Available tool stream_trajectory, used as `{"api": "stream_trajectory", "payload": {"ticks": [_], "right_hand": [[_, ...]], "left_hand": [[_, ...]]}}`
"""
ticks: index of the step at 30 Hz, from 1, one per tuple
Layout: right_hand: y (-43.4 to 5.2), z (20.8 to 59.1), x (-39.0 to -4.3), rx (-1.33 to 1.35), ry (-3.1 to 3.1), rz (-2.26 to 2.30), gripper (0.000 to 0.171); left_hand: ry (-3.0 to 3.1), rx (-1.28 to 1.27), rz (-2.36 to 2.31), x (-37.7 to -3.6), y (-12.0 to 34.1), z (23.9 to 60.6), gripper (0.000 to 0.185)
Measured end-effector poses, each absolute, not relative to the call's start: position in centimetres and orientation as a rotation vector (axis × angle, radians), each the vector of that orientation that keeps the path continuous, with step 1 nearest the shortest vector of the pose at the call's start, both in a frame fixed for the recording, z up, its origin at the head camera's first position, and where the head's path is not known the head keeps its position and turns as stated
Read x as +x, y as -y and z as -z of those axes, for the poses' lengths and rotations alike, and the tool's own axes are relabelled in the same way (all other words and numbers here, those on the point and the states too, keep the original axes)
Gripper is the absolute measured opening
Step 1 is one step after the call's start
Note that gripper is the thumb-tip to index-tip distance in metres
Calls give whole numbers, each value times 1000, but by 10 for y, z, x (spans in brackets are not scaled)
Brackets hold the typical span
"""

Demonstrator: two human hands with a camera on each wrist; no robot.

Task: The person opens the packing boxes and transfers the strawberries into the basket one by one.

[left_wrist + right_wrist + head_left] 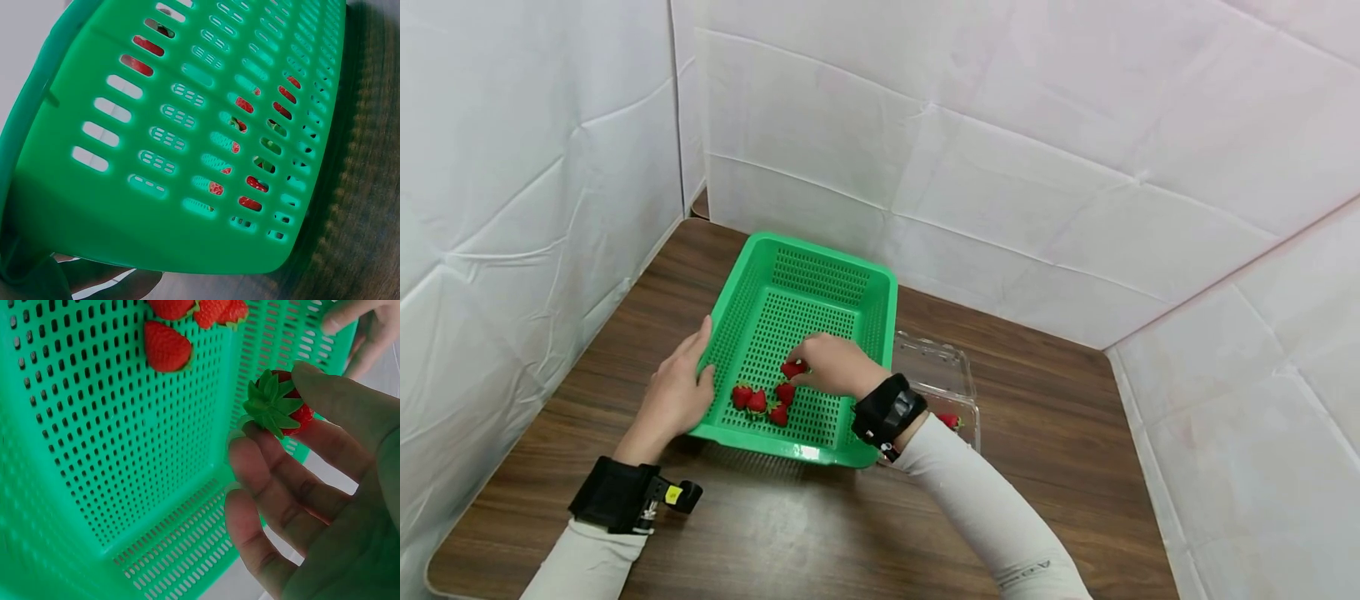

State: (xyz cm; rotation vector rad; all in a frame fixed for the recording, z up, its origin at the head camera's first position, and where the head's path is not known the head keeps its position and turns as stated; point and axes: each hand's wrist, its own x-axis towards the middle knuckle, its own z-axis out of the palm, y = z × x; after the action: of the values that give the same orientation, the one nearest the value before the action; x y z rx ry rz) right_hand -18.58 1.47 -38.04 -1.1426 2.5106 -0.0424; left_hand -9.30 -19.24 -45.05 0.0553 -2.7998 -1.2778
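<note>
Left hand [673,396]: rests on the left rim of the basket, fingers loosely curved along the wall, thumb on the rim.
Basket [831,271]: one, green, slotted, on the brown worktop [1060,417].
Strawberries: four loose ones [760,401] at 6 o'clock in the basket; a fifth strawberry [284,403] just above them.
Right hand [835,367]: fingers [337,394] pinch that fifth strawberry.
Clear box [936,375]: one, at the basket's 3 o'clock, one berry inside.

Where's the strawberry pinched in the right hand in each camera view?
Head: red strawberry with green leafy cap, centre, in the green perforated plastic basket.
Left wrist: cannot tell; only red patches through basket slots.
Right wrist: upper right.
Shared landmark: the basket.
</note>
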Motion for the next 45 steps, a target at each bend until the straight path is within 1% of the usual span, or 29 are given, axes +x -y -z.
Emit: {"api": "stream_trajectory", "payload": {"ticks": [5, 10, 15, 20, 26, 30, 33, 39, 45], "right_hand": [[-6, 385, -185, -1189, -2479, 20, 9], [2, 389, -183, -1197, -2469, -32, 22], [10, 393, -181, -1169, -2463, -97, 28], [16, 399, -183, -1158, -2451, -147, 26], [20, 405, -181, -1142, -2438, -165, 13], [21, 410, -179, -1109, -2437, -164, 25], [20, 413, -179, -1103, -2436, -161, 29], [16, 411, -178, -1134, -2432, -127, 29], [9, 398, -175, -1149, -2427, -52, 31]], "left_hand": [[2789, 48, 1287, -93, 192, 451, 71], [2789, 55, 1298, -92, 192, 451, 71], [2791, 64, 1301, -92, 192, 450, 71], [2806, 76, 1302, -92, 192, 450, 72], [2817, 85, 1302, -92, 193, 450, 73], [2809, 77, 1294, -91, 193, 451, 72], [2804, 74, 1290, -92, 192, 451, 71], [2807, 80, 1294, -92, 192, 450, 72], [2815, 78, 1295, -92, 192, 450, 72]]}}
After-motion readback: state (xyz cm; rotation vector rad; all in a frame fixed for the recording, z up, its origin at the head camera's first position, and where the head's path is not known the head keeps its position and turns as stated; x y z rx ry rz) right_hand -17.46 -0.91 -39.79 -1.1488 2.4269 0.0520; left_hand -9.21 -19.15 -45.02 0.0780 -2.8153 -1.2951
